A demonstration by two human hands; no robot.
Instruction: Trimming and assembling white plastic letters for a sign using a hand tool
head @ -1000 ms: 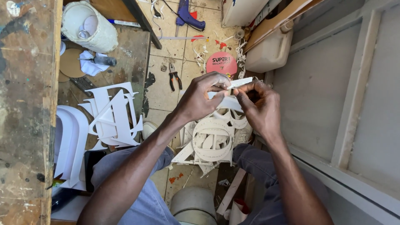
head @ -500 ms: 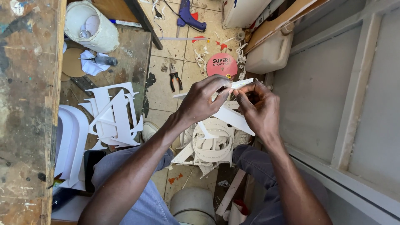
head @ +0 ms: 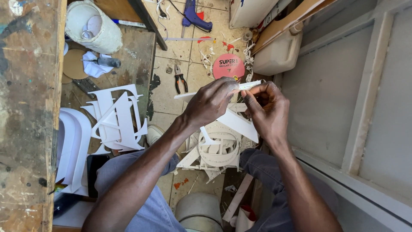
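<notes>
My left hand [head: 212,102] and my right hand [head: 267,109] meet above my lap, both pinching a white cut-out piece [head: 234,122] of foam board. The left fingers press on its thin top strip [head: 251,85]; the right fingers curl around the strip from the other side. A flat white panel of the piece slants down between my wrists. Below it, between my knees, rests a white curved assembly [head: 216,148] built of strips and ribs.
A pile of white cut letters [head: 116,118] lies on a low board to my left, beside a worn wooden bench [head: 25,116]. On the tiled floor are pliers [head: 180,81], a blue glue gun [head: 195,17], a red round lid [head: 228,65], a white bucket [head: 92,25] and a jerrycan [head: 279,53].
The white piece has tilted, its panel now slanting lower between my hands. My left hand has slid slightly along the top strip; the right hand stays on it.
</notes>
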